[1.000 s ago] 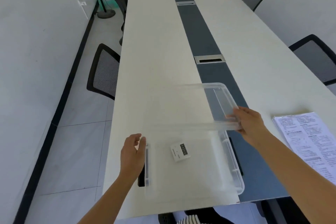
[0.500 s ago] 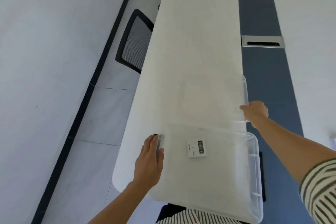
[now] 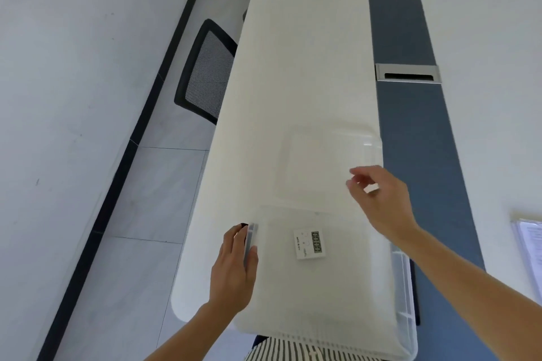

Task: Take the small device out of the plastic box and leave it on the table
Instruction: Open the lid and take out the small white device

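Note:
A clear plastic box (image 3: 406,299) stands open at the near end of the long white table (image 3: 296,73). Inside it lies the small device (image 3: 309,244), a white square timer with a dark digit display. My left hand (image 3: 236,268) rests against the box's left wall, fingers wrapped on the rim. The clear lid (image 3: 331,161) lies flat on the table just beyond the box. My right hand (image 3: 381,199) hovers above the gap between lid and box, fingers apart and holding nothing.
A blue-grey strip (image 3: 410,126) with a metal cable slot (image 3: 408,73) runs down the table's middle. Printed papers (image 3: 529,240) lie at the right edge. A black mesh chair (image 3: 205,73) stands left of the table by the wall.
My right hand has set the lid flat on the table beyond the box, let go of it and drawn back toward the box. The left hand stays on the box's left wall.

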A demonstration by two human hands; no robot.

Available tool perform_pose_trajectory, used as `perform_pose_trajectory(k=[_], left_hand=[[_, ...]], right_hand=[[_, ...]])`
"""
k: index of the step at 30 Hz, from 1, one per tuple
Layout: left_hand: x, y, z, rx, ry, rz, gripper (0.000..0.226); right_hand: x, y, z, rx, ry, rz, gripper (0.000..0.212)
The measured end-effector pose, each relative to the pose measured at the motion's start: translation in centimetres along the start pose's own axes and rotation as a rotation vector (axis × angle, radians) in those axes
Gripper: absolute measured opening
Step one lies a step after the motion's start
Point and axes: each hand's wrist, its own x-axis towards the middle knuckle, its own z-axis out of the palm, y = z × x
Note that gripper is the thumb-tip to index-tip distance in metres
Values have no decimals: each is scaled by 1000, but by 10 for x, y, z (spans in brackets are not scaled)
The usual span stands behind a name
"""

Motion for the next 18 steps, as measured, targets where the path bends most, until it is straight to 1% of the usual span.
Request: perform_pose_trajectory(k=[1, 2, 3, 5, 7, 9, 11, 15, 18], left_hand=[[0, -1, 0, -14, -2, 0, 49], [0, -1, 0, -26, -3, 4, 47], [0, -2, 0, -36, -3, 9, 46], [0, -3, -1, -47, -5, 15, 47], [-1, -4, -1, -60, -8, 16, 44], [-2, -4, -3, -74, -9, 20, 42], [-2, -4, -4, -81, -9, 22, 41], [-1, -5, -6, -63, -17, 26, 41], [0, -3, -9, -33, -53, 30, 41]], right_hand=[[-21, -10, 6, -30, -88, -66, 20], [-40, -13, 16, -112, -192, -121, 23], [-53, -10, 27, -224, -305, -163, 31], [-67, 5, 55, -461, -524, -188, 55], [-72, 27, 81, -673, -657, -200, 74], [-75, 41, 101, -806, -696, -206, 81], [-77, 49, 114, -845, -678, -179, 81], [-75, 53, 115, -845, -602, -154, 73], [-77, 43, 97, -722, -587, -117, 73]])
